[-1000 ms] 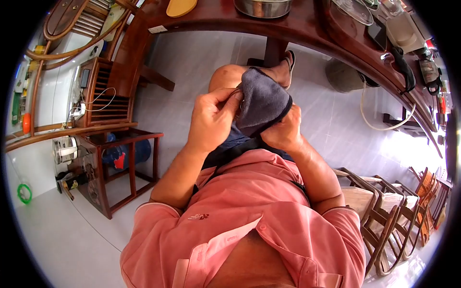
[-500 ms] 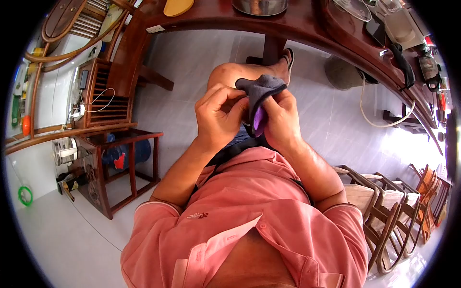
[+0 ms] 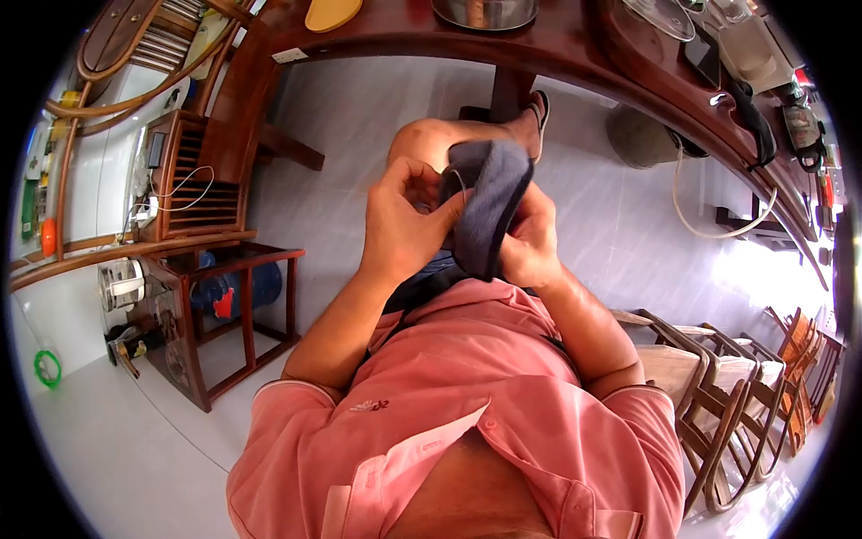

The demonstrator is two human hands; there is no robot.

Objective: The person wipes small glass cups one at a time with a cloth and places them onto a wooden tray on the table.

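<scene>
Both hands are raised in front of my lap around a small dark grey cloth piece [image 3: 492, 198] with a darker edge. Its exact kind I cannot tell. My left hand [image 3: 409, 216] pinches its left edge between thumb and curled fingers. On the opposite side, my right hand [image 3: 532, 241] grips the lower right edge, its fingers partly hidden behind the cloth. The broad grey face now shows, bent into a curve. A thin loop runs along the left side by my left thumb.
A dark red wooden table [image 3: 386, 45] spans the front, bearing a metal pot [image 3: 485, 13] and a yellow board [image 3: 333, 13]. Below it stands a grey bucket [image 3: 639, 136]. Folding chairs [image 3: 718, 386] lean at right; a wooden stand [image 3: 229, 314] with a blue bottle is at left.
The cloth has been turned and spread, so its grey face shows and the purple inner side is out of sight. My right hand has shifted slightly down along the edge.
</scene>
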